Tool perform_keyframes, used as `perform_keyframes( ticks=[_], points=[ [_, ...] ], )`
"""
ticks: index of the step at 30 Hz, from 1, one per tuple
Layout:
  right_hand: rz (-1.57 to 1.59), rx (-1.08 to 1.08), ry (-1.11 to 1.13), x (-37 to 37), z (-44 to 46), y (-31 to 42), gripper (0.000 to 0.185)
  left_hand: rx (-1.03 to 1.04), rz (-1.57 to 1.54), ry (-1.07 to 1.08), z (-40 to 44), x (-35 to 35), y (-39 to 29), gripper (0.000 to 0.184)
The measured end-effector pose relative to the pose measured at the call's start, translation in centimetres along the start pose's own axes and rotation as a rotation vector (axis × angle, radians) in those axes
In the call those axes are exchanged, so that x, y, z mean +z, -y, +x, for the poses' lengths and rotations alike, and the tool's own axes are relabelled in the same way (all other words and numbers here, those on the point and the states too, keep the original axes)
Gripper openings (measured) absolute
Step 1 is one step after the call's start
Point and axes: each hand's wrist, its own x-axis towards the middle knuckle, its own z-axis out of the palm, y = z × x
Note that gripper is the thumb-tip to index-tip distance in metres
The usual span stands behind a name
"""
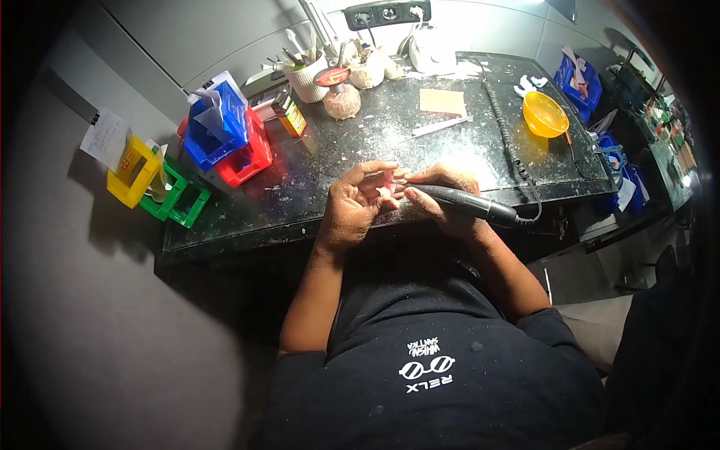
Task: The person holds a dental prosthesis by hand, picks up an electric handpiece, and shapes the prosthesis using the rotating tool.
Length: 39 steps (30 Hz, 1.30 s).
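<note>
Close to the table's front edge, my left hand [352, 206] holds a small pink piece [386, 187] between thumb and fingers; its exact kind is too small to tell. My right hand [454, 184] is closed around a black rotary handpiece [469, 202], whose tip points left at the pink piece. Whether the tip touches it, I cannot tell. A coiled cord [501, 112] runs from the table's back and loops to the handpiece's rear end. Pale dust covers both my hands.
Blue bin [216, 127], red bin [247, 161], yellow bin [135, 172] and green bin [176, 196] stand left. At the back are a tool cup [306, 82] and a red-topped jar [342, 101]. A yellow bowl [545, 116] sits right, near an orange-pink sheet [442, 101].
</note>
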Motion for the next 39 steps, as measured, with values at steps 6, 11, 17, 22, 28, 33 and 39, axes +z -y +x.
perform_keyframes(
  ticks=[6,11,17,22,28,33,39],
  points=[
    [-0.060,-0.044,0.059,-0.30,0.24,0.22,0.019,0.017,0.029,0.011,0.02,0.07,-0.14,0.046],
    [-0.064,-0.052,0.057,-0.22,0.23,0.07,0.019,0.015,0.017,0.015,-0.01,0.29,-0.54,0.046],
    [-0.086,-0.053,0.066,-0.25,0.22,0.26,0.018,0.018,0.047,0.007,0.06,0.12,-0.27,0.047],
    [-0.043,0.003,0.037,0.01,0.11,0.12,0.017,0.040,0.001,0.015,0.06,0.12,-0.05,0.053],
    [-0.032,-0.006,0.050,-0.10,0.09,0.09,0.017,0.016,0.013,0.011,0.08,0.20,-0.28,0.056],
    [-0.015,-0.003,0.025,0.01,0.12,0.08,0.016,0.006,0.002,-0.002,0.08,0.37,-0.36,0.054],
    [-0.080,-0.031,0.051,-0.16,0.24,0.27,0.017,-0.001,-0.001,0.013,0.19,0.13,-0.16,0.051]
  ],
)
